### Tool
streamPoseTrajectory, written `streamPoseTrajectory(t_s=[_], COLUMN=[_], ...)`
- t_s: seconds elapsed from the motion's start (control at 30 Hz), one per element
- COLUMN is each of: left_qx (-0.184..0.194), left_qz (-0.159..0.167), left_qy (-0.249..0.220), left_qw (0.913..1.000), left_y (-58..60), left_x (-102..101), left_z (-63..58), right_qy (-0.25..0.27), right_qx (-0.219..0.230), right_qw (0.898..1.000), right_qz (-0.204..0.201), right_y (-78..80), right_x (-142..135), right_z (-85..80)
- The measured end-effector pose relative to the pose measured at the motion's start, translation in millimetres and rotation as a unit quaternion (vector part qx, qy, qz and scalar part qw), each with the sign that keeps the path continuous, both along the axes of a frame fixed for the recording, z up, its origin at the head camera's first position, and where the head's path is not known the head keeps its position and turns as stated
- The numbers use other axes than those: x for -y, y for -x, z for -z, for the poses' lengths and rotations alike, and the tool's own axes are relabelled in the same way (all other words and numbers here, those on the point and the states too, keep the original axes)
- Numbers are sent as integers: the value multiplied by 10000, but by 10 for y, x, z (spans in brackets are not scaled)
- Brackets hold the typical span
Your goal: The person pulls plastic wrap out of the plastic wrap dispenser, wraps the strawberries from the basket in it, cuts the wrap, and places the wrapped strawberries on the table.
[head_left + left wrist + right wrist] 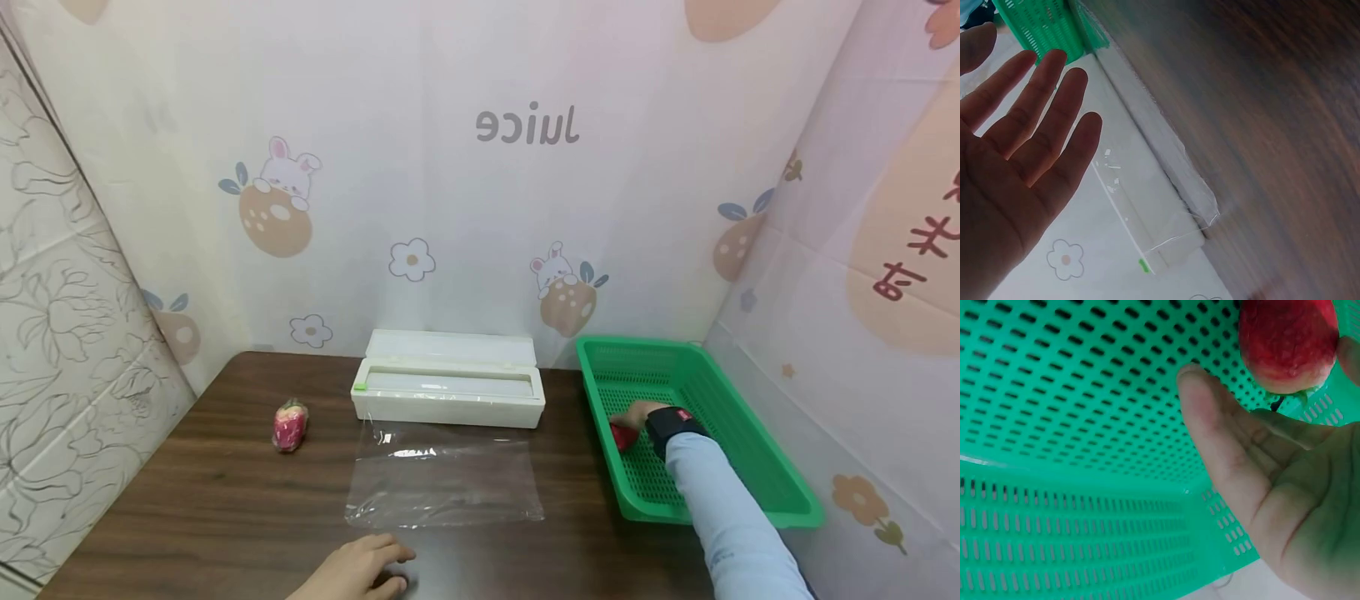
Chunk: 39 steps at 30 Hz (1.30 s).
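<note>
Inside the green basket (757,421), my right hand (639,413) is at a red fruit (1288,344) with a pale, green-leaved end. In the right wrist view its fingers stretch out below the fruit, and the thumb tip is right at the fruit's side. My left hand (358,567) hovers at the table's front, fingers apart and palm bare in the left wrist view. Just beyond it, a sheet of clear cling film (450,483) spreads over the table from a white film dispenser (450,412), whose lid is up.
A second red fruit (289,427), shiny as if wrapped in film, lies on the dark wooden table (210,500) at the left. Behind the dispenser hangs a printed curtain (450,208). The basket stands against the right wall (840,433).
</note>
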<state>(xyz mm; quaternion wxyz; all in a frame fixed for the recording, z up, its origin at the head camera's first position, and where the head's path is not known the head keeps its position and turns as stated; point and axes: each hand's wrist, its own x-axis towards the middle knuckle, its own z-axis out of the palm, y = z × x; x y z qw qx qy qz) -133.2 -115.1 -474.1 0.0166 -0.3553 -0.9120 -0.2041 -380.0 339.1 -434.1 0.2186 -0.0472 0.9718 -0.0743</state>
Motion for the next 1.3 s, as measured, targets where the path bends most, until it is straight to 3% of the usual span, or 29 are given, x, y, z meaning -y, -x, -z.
streamPoseTrajectory(t_s=[0.3, 0.43, 0.63, 0.73, 0.83, 0.97, 1.1, 1.3], left_qx=[299, 490, 614, 749, 621, 275, 233, 519], left_qz=[-60, -185, -297, -342, -319, -237, -169, -197], left_qy=[-55, -130, -177, -184, -224, -301, -344, -366], left_qw=[9995, 9985, 9975, 9964, 9973, 9989, 9990, 9978], left_y=[-11, -19, -29, -39, -47, -42, -35, -16], left_x=[0, -2, -8, -13, -17, -27, -38, -42], left_z=[12, 7, 20, 34, 50, 76, 101, 107], right_qy=[841, 901, 1252, 1290, 1296, 1250, 1232, 1424], right_qx=[224, 178, 202, 85, -142, -479, -981, -2180], right_qw=[9962, 9958, 9912, 9909, 9908, 9902, 9872, 9655], right_qz=[40, -13, 382, 370, 363, 386, 254, -17], right_y=[-1, 7, 24, 29, 23, 0, -25, -150], right_x=[114, 76, 50, 42, 18, -42, -60, 88], right_z=[35, 88, 170, 204, 191, 58, -145, -525])
